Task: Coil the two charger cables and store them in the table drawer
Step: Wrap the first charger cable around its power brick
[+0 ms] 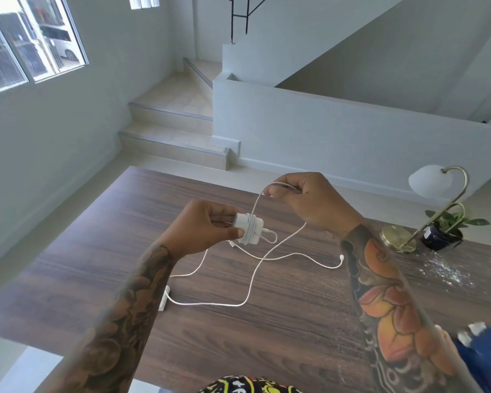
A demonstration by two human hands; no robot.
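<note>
Fingers [240, 232] of the left hand [201, 226] curl round a white charger block [248, 226], thumb on the near face and fingertips on the far side, holding it above the bench [295, 321]. Several turns of white cable [254, 275] are wound round the middle of the block, and a short loop sticks out at its right end beside the plug. The right hand [309, 199], raised a little higher and to the right, pinches the same cable between thumb and forefinger, the other fingers folded in. From that pinch the cable drops in a slack arc to the block; the free length falls away to the bench, sweeps down and left, and runs toward a second white charger block [165, 299] lying flat near the left forearm. Another white cable [309, 258] lies loose on the wood, crossing the first one, with its small connector end resting to the right, close to the right wrist.

Further right on the bench stands a brass desk lamp [434, 205] with a white glass shade, and just behind its base a small potted plant [448, 225] in a dark pot. Beyond the bench, tiled steps [170, 123] rise beside a low white wall, and a window [31, 43] sits in the left wall.
</note>
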